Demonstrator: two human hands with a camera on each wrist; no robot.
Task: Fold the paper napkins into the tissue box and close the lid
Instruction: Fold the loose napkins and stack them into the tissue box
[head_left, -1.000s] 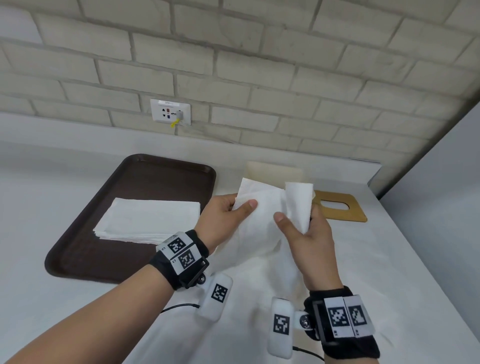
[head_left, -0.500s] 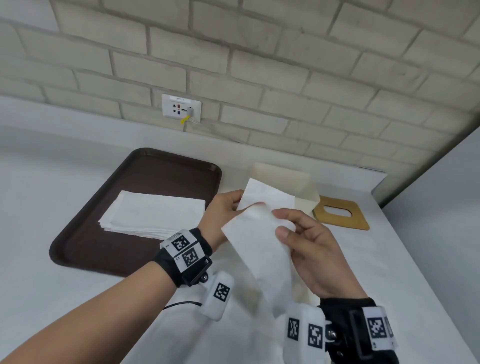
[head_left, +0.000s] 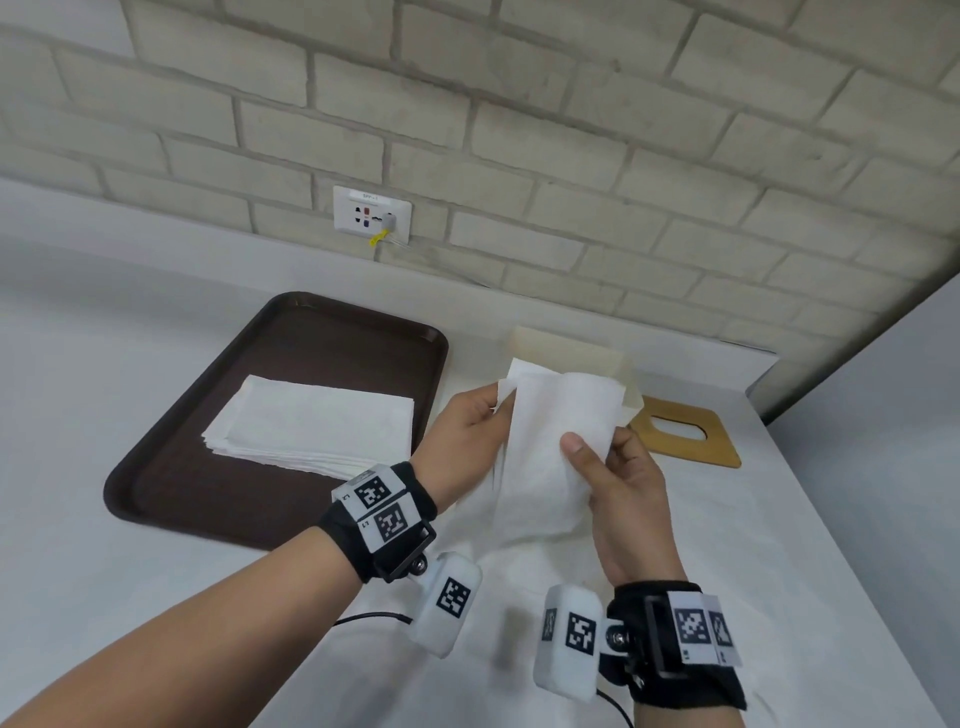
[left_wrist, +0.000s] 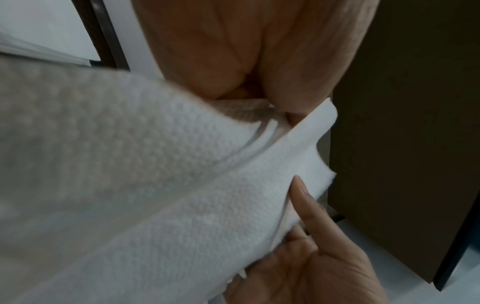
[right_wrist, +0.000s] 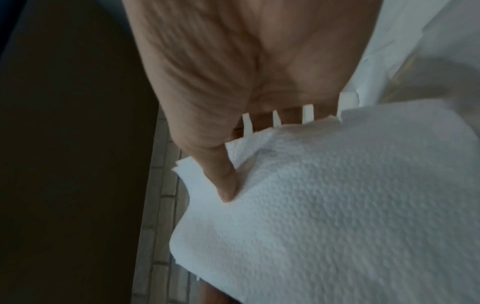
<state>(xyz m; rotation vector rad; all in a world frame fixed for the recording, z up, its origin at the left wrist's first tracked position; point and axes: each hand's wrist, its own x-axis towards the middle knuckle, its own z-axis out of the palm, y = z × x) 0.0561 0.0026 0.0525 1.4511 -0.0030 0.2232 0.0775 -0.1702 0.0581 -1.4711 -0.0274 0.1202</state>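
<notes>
A white paper napkin (head_left: 550, 447) is held up in the air between both hands, folded lengthwise. My left hand (head_left: 475, 434) pinches its upper left edge. My right hand (head_left: 618, 483) grips its right side, thumb on the front and fingers behind. The embossed napkin (left_wrist: 155, 185) fills the left wrist view, and the napkin (right_wrist: 337, 205) also fills the right wrist view, where my thumb presses on it. Behind the napkin stands the cream tissue box (head_left: 571, 349), mostly hidden. Its wooden lid (head_left: 685, 436) with an oval slot lies flat on the table to the right.
A dark brown tray (head_left: 291, 364) at the left holds a stack of white napkins (head_left: 311, 426). The white table (head_left: 779, 519) ends at a grey wall on the right. A brick wall with a socket (head_left: 371, 215) runs along the back.
The napkin has been folded narrower, one side laid over the other. My right hand turned from an open palm behind the sheet to a grip with the thumb on the front.
</notes>
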